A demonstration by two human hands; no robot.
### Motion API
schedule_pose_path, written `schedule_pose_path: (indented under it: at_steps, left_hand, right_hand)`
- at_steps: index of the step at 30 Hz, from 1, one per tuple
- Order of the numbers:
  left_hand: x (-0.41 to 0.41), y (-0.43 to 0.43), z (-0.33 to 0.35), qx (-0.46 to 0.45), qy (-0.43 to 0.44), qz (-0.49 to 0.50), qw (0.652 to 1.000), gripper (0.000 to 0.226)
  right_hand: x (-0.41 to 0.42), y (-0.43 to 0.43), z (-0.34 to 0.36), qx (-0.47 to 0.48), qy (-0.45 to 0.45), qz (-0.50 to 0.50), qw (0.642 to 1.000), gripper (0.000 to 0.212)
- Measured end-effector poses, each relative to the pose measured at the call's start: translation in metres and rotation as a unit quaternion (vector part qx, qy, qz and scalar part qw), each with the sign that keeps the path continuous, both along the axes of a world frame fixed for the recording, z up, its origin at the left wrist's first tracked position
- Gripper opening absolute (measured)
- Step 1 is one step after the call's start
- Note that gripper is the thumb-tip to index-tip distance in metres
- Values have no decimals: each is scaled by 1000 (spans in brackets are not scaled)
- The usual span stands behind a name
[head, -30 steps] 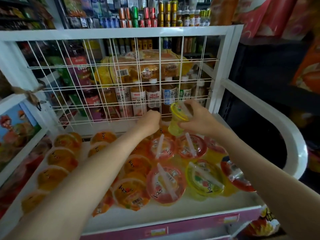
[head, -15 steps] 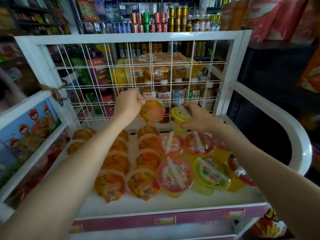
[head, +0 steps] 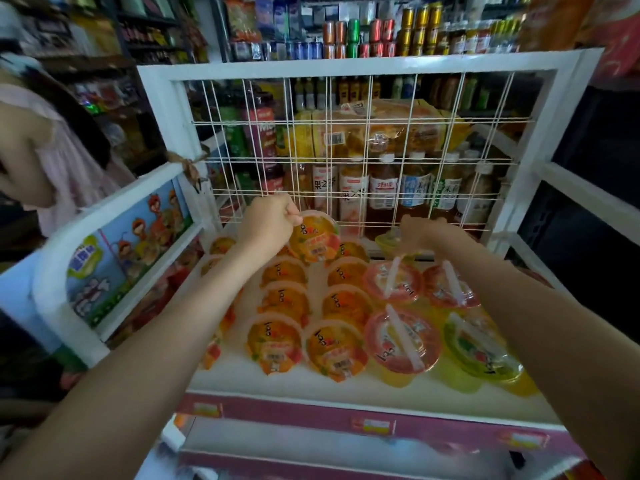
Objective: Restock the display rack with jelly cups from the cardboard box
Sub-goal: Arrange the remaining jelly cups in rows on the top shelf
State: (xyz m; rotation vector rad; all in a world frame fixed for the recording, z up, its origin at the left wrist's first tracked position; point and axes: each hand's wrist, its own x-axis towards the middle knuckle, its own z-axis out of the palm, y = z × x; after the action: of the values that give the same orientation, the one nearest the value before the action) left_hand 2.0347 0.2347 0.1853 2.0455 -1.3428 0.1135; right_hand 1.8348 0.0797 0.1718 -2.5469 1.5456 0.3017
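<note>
Our right hand shows only its back: its fingers are out of sight and it covers most of a yellow cup, so we cannot tell its grip. Our left hand's fingers slip behind the orange cup it pinches, and that forearm hides part of the leftmost cups. A person in pink is cut by the left edge. The lower shelf is blurred.

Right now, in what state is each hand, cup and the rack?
Left hand, pinches the rim of the orange jelly cup.
Orange jelly cup, in the air, tilted, sealed.
Right hand, holds the yellow jelly cup.
Yellow jelly cup, at the shelf's back, mostly hidden.
Display rack, partly stocked.
</note>
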Motion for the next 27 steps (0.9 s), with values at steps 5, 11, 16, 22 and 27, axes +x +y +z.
schedule_pose_path:
  at_steps: [5, 11, 16, 22, 27]
  left_hand:
    - [-6, 1, -14, 36, -34, -8, 999, 13]
    - [-5, -3, -17, 60, -21, -24, 998, 8]
    - [-5, -5, -20, 119, -42, -32, 991, 8]
    - [-4, -4, -33, 223, -23, -53, 973, 36]
    - [2, -10, -33, 267, 7, -63, 962, 40]
  right_hand:
    - [-1, -3, 7, 110, -30, -7, 993, 99]
    - [-8, 1, 8, 71, -68, 3, 995, 79]
    - [-11, 19, 11, 19, -96, 22, 995, 73]
    - [4, 52, 16, -14, -166, 99, 981, 57]
    - [18, 78, 11, -11, -182, 119, 976, 54]
